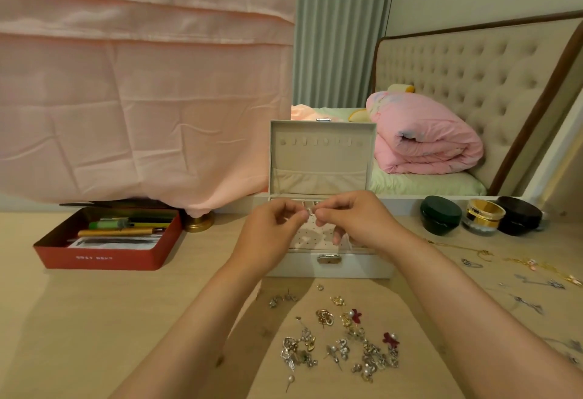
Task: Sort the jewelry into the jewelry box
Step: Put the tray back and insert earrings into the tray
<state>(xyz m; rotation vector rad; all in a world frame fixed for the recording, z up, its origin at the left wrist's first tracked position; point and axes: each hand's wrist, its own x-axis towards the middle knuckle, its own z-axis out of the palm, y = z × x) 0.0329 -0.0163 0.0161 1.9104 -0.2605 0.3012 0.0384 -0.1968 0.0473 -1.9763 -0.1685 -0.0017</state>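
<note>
Your left hand (271, 230) and right hand (358, 222) meet over the open box (328, 267) — both sets of fingertips pinch one small earring (310, 211) between them. More earrings (344, 345) lie loose on the table (94, 319) just in front of the box, chains (536, 264) off to its right

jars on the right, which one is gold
The middle jar, gold-topped with a clear base; the left jar is dark green, the right jar black.

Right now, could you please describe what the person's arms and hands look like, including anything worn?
The left forearm and right forearm are bare down to the frame's edge, with no sleeves in view. The left hand and right hand wear no gloves, and I can make out no watch, bracelet or ring.
</note>
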